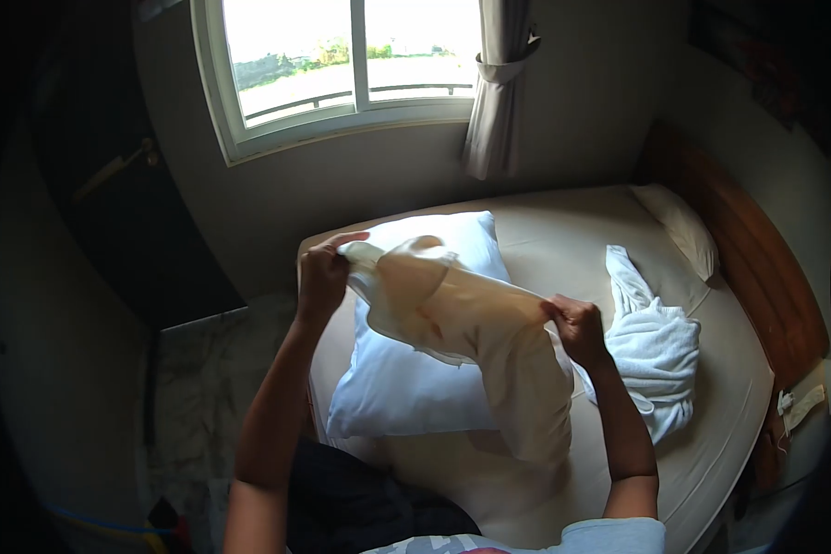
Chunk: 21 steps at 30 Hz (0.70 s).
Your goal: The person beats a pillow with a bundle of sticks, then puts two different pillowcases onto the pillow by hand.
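The bed [563, 231] lies under and ahead of both hands, with a white pillow [406, 388] directly below them. The cream cloth [471, 319], seemingly a pillowcase, stretches between the hands above that pillow. Its loose end hangs down under the right hand toward the person's body.

Judging from this, the spreading goes best if both grips stay on the cloth's edge rather than its middle. The pull should be even, so the fabric opens flat and does not twist. It would also help to lift the hanging end free of the pillow beneath, so that it does not drag.

A rumpled white towel [656, 355] sits just beyond the right hand, on its outer side, and need not be touched.

The left hand [323, 277] is raised higher and farther forward, fist closed round a bunched top corner of the cloth, wrist bent, forearm reaching up from the body. The right hand [577, 328] sits lower and nearer, fingers curled shut and pinching the cloth's edge, elbow tucked and forearm nearly upright.
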{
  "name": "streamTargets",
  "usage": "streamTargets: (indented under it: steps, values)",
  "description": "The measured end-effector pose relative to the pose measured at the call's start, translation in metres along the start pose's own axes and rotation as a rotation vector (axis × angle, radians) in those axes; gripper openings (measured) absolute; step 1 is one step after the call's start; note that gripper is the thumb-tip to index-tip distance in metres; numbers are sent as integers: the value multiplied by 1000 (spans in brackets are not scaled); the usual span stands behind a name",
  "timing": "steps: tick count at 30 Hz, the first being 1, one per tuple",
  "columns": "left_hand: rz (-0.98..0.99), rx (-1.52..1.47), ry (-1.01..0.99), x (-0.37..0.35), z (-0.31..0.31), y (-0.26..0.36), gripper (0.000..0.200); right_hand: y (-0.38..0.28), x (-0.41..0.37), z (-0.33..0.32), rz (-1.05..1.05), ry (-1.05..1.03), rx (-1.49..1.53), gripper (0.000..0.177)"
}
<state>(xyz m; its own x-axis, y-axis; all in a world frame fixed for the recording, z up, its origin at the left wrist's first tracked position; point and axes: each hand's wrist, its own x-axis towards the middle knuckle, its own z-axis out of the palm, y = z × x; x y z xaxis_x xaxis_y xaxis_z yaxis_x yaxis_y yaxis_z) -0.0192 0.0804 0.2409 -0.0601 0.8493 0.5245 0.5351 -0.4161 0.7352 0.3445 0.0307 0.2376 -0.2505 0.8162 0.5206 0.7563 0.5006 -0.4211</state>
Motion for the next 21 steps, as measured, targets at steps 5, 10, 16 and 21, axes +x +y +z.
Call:
streamTargets:
  steps: [5,10,16,21]
  values:
    - [-224,-675,373,7,-92,-69,19,96,-19,-43,171,131,-309,18]
    - [-280,-576,467,5,-114,-82,23,172,-40,-64,542,172,-70,22]
    - [-355,-487,16,19,-83,-51,28,52,-32,16,-7,391,-156,47]
    - [-387,-600,62,30,-70,-38,30,-42,-59,94,-344,-39,-371,41]
